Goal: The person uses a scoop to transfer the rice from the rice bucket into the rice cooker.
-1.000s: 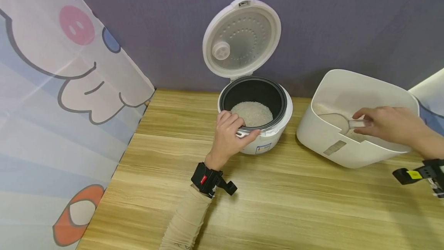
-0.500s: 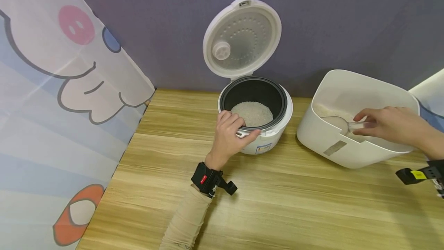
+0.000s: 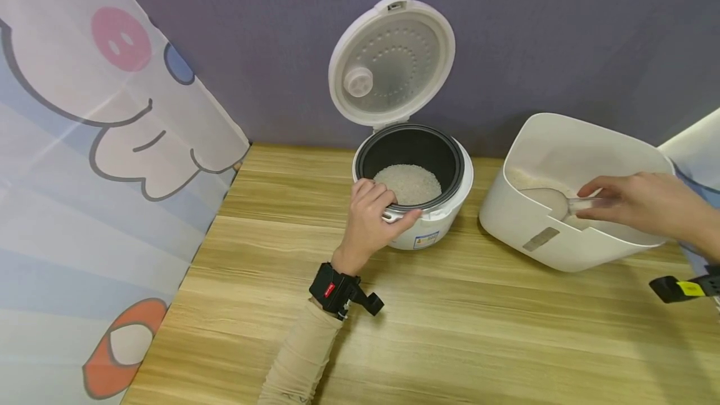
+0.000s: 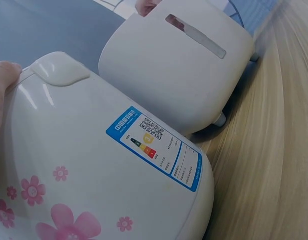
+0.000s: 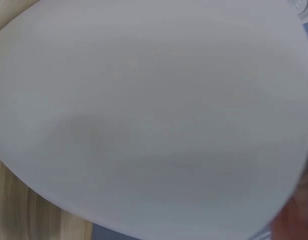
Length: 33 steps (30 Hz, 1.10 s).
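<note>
A white rice cooker (image 3: 433, 227) stands with its lid (image 3: 410, 74) raised. White rice (image 3: 409, 184) lies in its dark inner pot (image 3: 413, 142). My left hand (image 3: 368, 220) grips the cooker's front rim, fingers curled over the edge and thumb along the outside. To the right, a white rice bin (image 3: 585, 258) holds more rice (image 3: 523, 180). Over that bin my right hand (image 3: 647, 202) pinches the clear handle of a scoop (image 3: 579, 205), whose bowl sits down in the rice. In the right wrist view the bin wall fills nearly everything.
Both containers stand on a wooden table (image 3: 478, 330) near a purple-grey wall (image 3: 506, 36). A printed cloth (image 3: 67, 205) hangs along the left side. In the left wrist view, an energy label (image 4: 154, 147) shows on the cooker's side.
My right hand has moved slightly right with the scoop inside the bin. My left hand has stayed on the cooker rim.
</note>
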Available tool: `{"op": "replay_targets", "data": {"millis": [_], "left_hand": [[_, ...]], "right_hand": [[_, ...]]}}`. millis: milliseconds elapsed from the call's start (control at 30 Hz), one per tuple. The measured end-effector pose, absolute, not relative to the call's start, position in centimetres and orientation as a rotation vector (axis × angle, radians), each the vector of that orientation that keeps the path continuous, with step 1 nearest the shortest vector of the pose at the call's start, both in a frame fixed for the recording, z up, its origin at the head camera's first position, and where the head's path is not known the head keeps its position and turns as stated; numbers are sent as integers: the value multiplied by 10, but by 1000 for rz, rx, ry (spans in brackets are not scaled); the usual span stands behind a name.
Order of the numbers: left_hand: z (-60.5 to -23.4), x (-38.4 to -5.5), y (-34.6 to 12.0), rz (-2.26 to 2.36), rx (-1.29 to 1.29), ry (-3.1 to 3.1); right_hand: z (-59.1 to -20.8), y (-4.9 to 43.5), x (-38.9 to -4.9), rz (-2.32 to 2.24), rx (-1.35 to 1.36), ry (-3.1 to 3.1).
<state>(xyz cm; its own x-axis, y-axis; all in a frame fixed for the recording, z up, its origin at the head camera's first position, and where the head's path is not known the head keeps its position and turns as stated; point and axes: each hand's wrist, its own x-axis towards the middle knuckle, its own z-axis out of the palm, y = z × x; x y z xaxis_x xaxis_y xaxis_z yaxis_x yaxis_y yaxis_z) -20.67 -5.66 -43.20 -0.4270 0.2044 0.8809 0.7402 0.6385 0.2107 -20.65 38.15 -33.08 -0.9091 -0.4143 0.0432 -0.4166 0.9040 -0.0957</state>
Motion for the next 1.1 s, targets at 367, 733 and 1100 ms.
{"op": "replay_targets", "data": {"millis": [367,733,1100], "left_hand": [[-432,-208,-56,-748,-745,-1952],[-431,-206,-56,-747,-743,-1959],[-431,-206,-56,-742,-738,-1962]], "right_hand": [[-324,389,-195,189,605,-3036],[-329,395,-185,189,704,-2885],[-327,404,-173,336,619,-2822]]}}
